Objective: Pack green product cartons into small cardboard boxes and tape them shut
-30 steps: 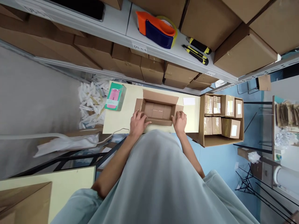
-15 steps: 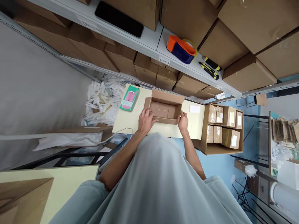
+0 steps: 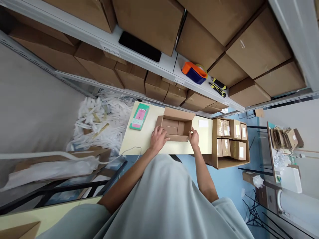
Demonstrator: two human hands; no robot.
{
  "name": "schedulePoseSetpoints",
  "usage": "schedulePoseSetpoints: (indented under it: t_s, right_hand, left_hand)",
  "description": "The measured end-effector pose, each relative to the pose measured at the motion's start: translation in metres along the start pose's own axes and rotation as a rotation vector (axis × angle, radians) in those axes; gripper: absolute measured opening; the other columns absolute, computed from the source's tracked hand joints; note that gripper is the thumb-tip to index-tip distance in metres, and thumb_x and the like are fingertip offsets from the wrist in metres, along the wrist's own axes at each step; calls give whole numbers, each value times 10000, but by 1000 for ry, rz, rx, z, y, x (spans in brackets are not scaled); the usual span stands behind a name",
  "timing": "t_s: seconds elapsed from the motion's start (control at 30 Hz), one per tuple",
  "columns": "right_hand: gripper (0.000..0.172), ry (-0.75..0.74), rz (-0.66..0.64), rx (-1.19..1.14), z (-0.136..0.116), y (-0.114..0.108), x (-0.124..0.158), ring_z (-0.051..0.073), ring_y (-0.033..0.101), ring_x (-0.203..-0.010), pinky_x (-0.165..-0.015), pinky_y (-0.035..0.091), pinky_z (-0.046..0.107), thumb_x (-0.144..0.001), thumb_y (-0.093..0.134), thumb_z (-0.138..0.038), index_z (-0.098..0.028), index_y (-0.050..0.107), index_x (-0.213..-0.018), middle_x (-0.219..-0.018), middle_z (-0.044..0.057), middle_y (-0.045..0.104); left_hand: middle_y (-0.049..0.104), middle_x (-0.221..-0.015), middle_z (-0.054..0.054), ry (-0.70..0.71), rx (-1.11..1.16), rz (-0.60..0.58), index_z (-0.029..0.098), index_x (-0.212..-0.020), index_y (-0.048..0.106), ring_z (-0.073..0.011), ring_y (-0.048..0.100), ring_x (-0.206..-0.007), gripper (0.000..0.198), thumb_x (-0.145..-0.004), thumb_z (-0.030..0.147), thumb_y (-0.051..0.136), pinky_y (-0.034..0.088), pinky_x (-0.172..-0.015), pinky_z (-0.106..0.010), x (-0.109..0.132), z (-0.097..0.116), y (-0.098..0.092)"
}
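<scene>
An open cardboard box [image 3: 171,127] lies on the pale yellow table [image 3: 132,142], its back flap raised and its inside showing bare cardboard. At the box's left front corner, my left hand [image 3: 158,137] curls its fingers over the wall. My right hand [image 3: 193,137] pinches the right front corner between thumb and fingers. To the left on the same table is a green package with a pink window [image 3: 139,116]. A white label [image 3: 203,123] lies flat to the right of the box.
Right of the table stands a large carton [image 3: 214,156] holding several small taped boxes. A shelf above bears a black phone [image 3: 140,46], an orange and blue tape dispenser [image 3: 194,72], yellow-black cutters [image 3: 218,88] and cartons. Paper scraps [image 3: 99,122] are heaped at left.
My view has shifted, so the table and shelf sit lower in the picture. Both hands keep their places at the box's front corners, and the box looks much the same.
</scene>
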State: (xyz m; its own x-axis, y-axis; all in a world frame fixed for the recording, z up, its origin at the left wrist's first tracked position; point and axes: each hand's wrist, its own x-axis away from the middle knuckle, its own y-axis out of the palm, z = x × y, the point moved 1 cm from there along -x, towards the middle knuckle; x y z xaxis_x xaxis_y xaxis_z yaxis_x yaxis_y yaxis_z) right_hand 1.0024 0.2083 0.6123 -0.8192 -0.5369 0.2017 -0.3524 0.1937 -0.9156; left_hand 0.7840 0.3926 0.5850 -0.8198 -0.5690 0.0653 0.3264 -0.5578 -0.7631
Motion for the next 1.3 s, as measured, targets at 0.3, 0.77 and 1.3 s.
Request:
schedulePoseSetpoints:
  t_s: [0.3,0.77,1.3]
  right_hand:
    - [635,11,-72,-27,7,-13,24,274,846,-1240,-1069,660,364,-1098,596,-271,-144,576,-1720,-1421,191,822]
    - [628,-683,-491,-28,-58,40,61,245,885,-1042,-999,699,367,-1040,621,-341,-224,676,-1654,-1458,113,840]
    - [574,-1400,-603,430,-265,133,332,271,800,-1276,-1092,620,347,-1152,631,-361,-225,609,-1710,-1558,148,749]
  left_hand:
    - [687,-1615,-221,36,26,46,195,-1237,847,-484,419,-1735,250,-1003,193,762,538,-1303,-646,36,-2,10]
    - [754,-1512,-142,-565,-62,471,267,-1129,856,-444,560,-1606,158,-971,272,850,600,-1225,-608,269,18,21]
    - [577,-1752,-170,-1206,-72,974,238,-1150,874,-507,250,-1802,240,-1061,383,704,311,-1440,-740,553,22,24]
